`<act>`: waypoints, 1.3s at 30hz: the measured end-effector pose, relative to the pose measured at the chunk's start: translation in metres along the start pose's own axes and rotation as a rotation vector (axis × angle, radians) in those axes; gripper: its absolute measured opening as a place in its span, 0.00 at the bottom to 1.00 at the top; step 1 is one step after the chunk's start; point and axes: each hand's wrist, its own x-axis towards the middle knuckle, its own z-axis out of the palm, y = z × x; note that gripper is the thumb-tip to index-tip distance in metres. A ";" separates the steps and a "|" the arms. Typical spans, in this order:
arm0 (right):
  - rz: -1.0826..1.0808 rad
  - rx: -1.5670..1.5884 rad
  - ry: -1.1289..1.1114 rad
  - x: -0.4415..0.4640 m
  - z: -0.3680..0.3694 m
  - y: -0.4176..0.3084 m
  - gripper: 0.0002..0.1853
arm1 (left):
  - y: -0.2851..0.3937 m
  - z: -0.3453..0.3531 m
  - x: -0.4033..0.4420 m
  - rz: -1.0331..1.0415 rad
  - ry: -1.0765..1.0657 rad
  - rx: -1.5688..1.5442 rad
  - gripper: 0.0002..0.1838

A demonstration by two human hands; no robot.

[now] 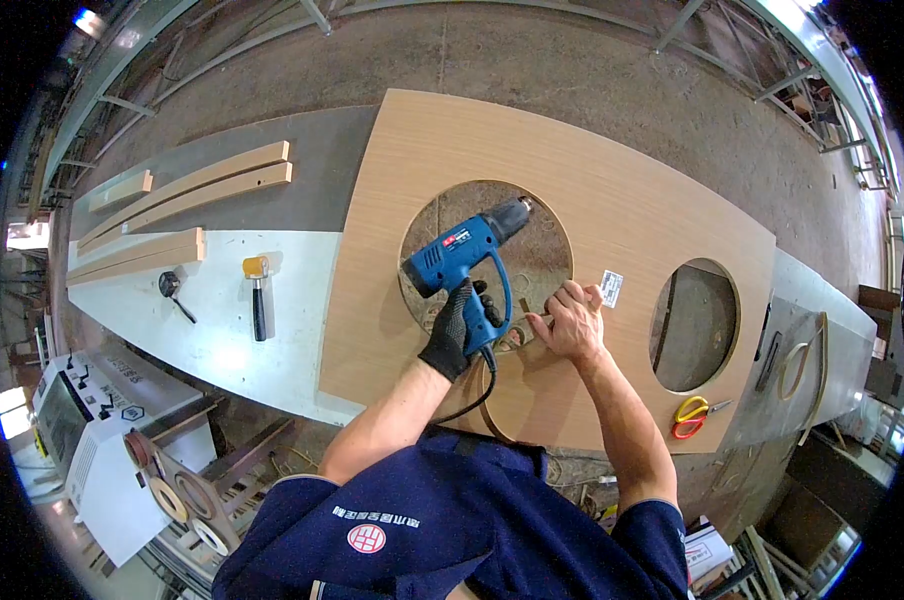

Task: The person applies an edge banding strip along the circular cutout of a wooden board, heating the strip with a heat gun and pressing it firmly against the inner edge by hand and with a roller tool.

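So, some wooden strips (242, 184) are lying well off to the left of the grip, and a yellow-headed hand tool (258, 305) is sitting a bit closer in. The black-gloved left hand (454, 325) is holding a blue heat gun (452, 262) by its handle, and the nozzle is pointing away to the right over a big cut-out in the wood-grain panel (372, 270). Just right of that grip, the bare right hand (574, 320) is curling its fingers by the cut-out's edge, can't tell if it's pinching anything. A printed label (612, 289) is sitting just beside those fingers, and scissors (705, 412) are lying farther right, nearer the body
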 end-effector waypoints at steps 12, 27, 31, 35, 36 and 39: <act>0.007 -0.004 -0.011 -0.003 0.003 0.002 0.20 | -0.001 -0.001 -0.002 0.063 -0.081 -0.080 0.24; 0.033 -0.020 -0.084 -0.004 0.005 0.003 0.23 | 0.004 0.002 -0.004 0.033 -0.021 0.035 0.24; 0.026 -0.025 -0.069 -0.005 0.006 0.004 0.23 | 0.006 0.002 -0.005 0.011 -0.023 0.053 0.24; 0.034 -0.018 -0.083 -0.003 0.004 0.003 0.23 | 0.007 -0.004 0.000 -0.026 -0.027 0.049 0.24; 0.026 -0.016 -0.068 -0.003 0.004 0.003 0.23 | 0.008 -0.003 -0.001 -0.035 -0.030 0.043 0.24; 0.008 -0.017 -0.037 -0.002 0.002 0.002 0.23 | 0.010 0.001 -0.003 -0.060 -0.024 0.059 0.19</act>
